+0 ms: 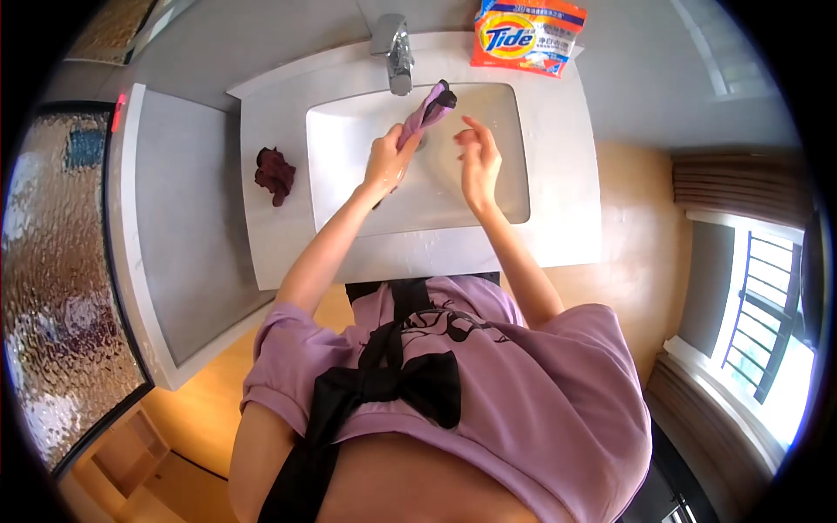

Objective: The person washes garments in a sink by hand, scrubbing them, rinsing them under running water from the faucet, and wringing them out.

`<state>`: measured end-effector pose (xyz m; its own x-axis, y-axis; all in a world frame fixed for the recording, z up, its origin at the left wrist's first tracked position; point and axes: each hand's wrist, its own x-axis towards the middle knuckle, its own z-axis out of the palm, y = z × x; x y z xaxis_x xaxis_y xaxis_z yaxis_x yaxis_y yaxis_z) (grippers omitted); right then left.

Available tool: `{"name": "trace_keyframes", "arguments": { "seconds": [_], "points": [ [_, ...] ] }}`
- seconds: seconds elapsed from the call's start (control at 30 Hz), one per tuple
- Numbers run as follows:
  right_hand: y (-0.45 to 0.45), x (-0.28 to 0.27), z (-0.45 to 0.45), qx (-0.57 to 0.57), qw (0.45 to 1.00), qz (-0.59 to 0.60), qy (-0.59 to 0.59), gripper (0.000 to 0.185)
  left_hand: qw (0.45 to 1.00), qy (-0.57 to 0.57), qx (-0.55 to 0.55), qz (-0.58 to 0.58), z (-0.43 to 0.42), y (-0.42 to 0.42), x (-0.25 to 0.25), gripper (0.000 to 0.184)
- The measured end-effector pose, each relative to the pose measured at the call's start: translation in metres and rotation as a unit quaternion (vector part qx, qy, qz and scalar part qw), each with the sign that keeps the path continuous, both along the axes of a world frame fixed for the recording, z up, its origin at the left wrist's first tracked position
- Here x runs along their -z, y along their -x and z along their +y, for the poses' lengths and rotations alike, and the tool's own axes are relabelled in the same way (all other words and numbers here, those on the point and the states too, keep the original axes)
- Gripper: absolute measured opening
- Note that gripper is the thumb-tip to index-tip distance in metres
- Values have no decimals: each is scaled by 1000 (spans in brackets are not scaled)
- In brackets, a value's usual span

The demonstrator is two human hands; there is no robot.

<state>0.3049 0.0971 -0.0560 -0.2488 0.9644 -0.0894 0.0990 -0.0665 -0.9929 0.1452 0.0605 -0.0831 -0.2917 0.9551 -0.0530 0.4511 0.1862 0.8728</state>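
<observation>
My left hand (389, 164) is closed around a twisted purple and black cloth (428, 113), held over the white sink basin (331, 196). Its dark end points up and right, just beyond the faucet's spout, and another dark bit hangs below my wrist. Whether it is a sock or another small garment I cannot tell. Wet drops glisten on the left wrist. To the right of the cloth, my right hand (479, 166) is raised over the basin with fingers apart, holding nothing. A crumpled dark red cloth (275, 176) lies on the counter left of the basin.
A chrome faucet (398, 57) stands at the basin's back edge. An orange Tide detergent bag (527, 37) rests at the counter's back right corner. Water drops dot the front of the white counter (392, 254). A barred window (763, 305) is at the right.
</observation>
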Motion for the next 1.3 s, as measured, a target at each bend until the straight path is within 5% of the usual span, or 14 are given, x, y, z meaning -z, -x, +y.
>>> {"name": "trace_keyframes", "arguments": {
  "seconds": [0.03, 0.1, 0.23, 0.4, 0.53, 0.63, 0.67, 0.73, 0.83, 0.93, 1.1, 1.2, 1.23, 1.3],
  "points": [
    [-2, 5, 4, -3, 1000, 1, -6, 37, 996, 12, -4, -87, 2, 0, 3, 32],
    [-6, 21, 15, -36, 866, -264, -423, 55, 987, -12, 12, -162, 9, 1, 4, 34],
    [1, 22, 41, -59, 791, -298, -531, 67, 869, 220, 129, -423, 8, -9, -44, 29],
    [15, -18, 87, -79, 704, -186, -681, 10, 801, 239, 179, -519, 10, -17, -69, 30],
    [6, -35, 107, -150, 660, -295, -674, 8, 753, 235, 173, -590, 25, -6, -73, 26],
    [7, -22, 108, -197, 680, -334, -622, 9, 790, 243, 170, -536, 37, 4, -52, 25],
    [9, -10, 101, -211, 696, -401, -557, 11, 890, 221, 210, -339, 40, 10, -41, 27],
    [13, 4, 75, -251, 720, -494, -419, 13, 954, 124, 258, 88, 40, 24, -37, 28],
    [31, 40, 20, -260, 849, -415, -197, 13, 800, 48, 395, 448, 37, 43, -53, 16],
    [54, 7, -25, -186, 948, -60, 251, 19, 729, -49, 435, 526, 46, 54, -59, 15],
    [75, -36, -53, -124, 767, 342, 528, 34, 776, -248, 387, 432, 42, 58, -39, 15],
    [88, -65, -46, -101, 643, 539, 534, 33, 904, -336, 214, 158, 35, 49, -36, 11],
    [96, -78, -41, -105, 644, 540, 531, 33, 963, -190, 143, -126, 30, 42, -30, 10],
    [109, -96, -33, -120, 559, 604, 556, 35, 890, -211, -8, -405, 22, 18, -25, 13]
  ]
}}
